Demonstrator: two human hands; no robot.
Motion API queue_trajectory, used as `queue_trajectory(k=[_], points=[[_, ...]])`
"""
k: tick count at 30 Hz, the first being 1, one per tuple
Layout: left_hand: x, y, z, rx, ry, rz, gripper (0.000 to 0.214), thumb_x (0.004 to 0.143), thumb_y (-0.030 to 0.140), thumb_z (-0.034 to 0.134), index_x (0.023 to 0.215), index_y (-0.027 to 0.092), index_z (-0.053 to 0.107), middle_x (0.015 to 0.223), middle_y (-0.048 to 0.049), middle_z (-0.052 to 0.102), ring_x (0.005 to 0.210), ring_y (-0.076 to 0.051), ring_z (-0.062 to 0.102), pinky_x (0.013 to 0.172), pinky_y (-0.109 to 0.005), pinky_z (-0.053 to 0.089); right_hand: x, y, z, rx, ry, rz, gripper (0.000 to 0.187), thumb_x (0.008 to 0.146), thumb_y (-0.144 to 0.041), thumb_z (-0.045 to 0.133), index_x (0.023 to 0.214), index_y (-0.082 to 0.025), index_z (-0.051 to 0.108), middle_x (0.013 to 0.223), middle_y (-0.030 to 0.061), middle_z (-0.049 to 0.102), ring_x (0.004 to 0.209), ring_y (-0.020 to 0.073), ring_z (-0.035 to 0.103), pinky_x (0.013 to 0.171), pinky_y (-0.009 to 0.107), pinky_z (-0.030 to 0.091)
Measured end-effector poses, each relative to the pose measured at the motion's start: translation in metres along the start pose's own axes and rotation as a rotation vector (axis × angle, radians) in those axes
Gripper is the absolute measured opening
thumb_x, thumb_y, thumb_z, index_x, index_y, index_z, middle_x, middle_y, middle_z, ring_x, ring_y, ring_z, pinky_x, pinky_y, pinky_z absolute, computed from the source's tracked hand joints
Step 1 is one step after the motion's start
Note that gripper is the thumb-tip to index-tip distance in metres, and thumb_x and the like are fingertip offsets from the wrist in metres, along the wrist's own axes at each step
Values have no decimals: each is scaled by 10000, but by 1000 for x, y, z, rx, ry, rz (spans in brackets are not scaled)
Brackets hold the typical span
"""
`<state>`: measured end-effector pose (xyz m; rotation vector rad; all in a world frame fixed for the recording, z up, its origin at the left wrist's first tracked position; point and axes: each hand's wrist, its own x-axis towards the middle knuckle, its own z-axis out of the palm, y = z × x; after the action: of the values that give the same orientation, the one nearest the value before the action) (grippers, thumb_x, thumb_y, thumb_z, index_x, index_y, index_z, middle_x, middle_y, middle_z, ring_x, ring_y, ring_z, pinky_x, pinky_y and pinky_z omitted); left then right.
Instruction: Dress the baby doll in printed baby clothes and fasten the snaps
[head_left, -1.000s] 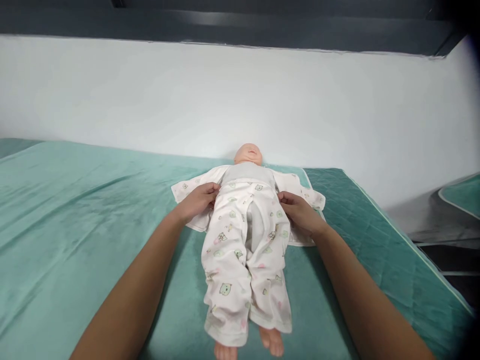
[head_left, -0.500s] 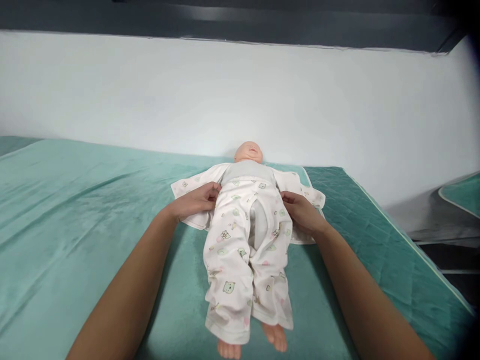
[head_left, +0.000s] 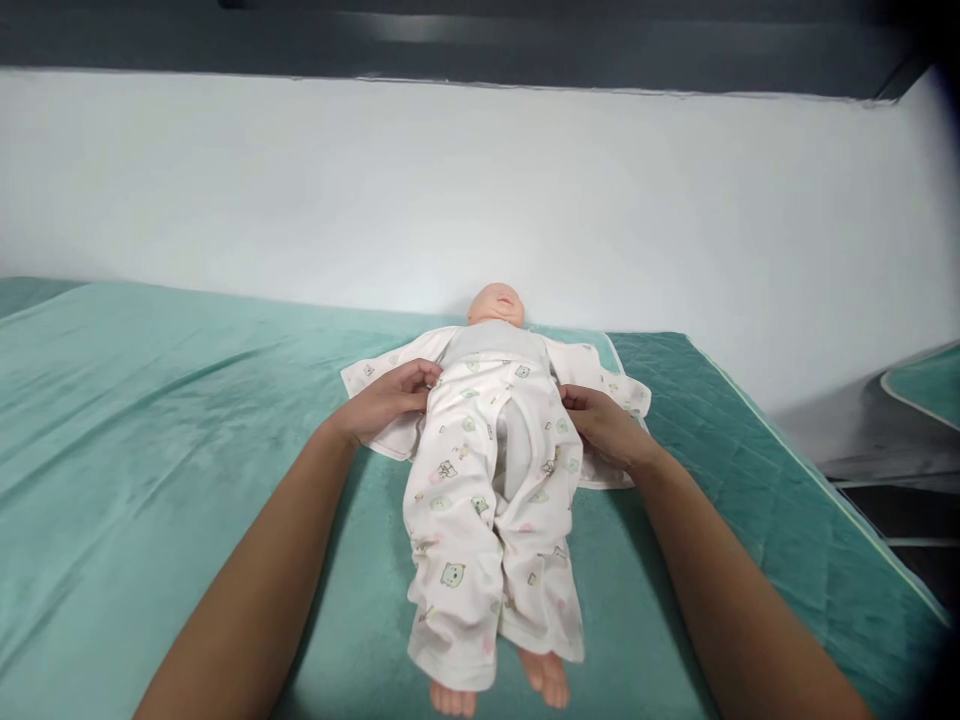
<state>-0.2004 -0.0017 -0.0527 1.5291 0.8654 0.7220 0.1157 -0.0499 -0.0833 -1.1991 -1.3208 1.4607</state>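
Observation:
A baby doll lies on its back, its head by the wall and its bare feet toward me. It wears white baby pants printed with green bears, pulled up over a pale grey bodysuit. A matching white jacket lies spread open beneath it, the arms stretched to both sides. My left hand is closed on the pants' left edge near the waist. On the opposite edge, my right hand has its fingers curled against the pants, the fingertips partly hidden by the fabric.
A green sheet with soft wrinkles covers the bed. On the right is a quilted darker green mattress edge. Behind the doll's head rises a white wall, with a dark beam across the top.
The pants have shifted very slightly to the left. Both hands stay at the sides of the waist, nearly still.

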Motion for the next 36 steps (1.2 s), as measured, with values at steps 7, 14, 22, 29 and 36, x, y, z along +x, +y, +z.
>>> queue_trajectory(k=[7,14,22,29,36], points=[[1,-3,1,12,-33,-122,299,774,312,667,1014,199,527,944,-27,651,773,-139,587,674,-255,433,5,0,4,-52,32,50,243,655,-355,742,790,-195,617,700,-15,639,620,135,532,555,257,410],[1,-1,4,30,3,-138,317,747,284,659,1007,204,497,771,15,620,619,-109,529,572,-228,389,9,5,2,-113,124,72,206,641,-320,711,700,-203,552,617,-37,582,531,110,469,485,240,322],[4,-6,9,48,138,-122,297,689,194,650,932,207,479,710,36,576,575,-97,504,527,-213,362,11,6,6,-323,337,111,109,649,-288,642,674,-210,570,530,-35,538,437,109,404,415,253,248],[7,-7,12,266,248,-146,277,661,205,618,916,218,510,741,31,590,618,-130,528,548,-239,395,18,10,4,-221,274,16,197,610,-273,698,793,-225,642,772,54,708,706,233,614,615,326,449],[12,-5,17,555,267,-109,176,699,175,476,788,203,625,836,-46,675,776,-229,592,654,-310,402,19,11,3,-350,187,-86,120,682,-280,631,743,-191,685,720,17,685,700,217,574,622,308,396]])
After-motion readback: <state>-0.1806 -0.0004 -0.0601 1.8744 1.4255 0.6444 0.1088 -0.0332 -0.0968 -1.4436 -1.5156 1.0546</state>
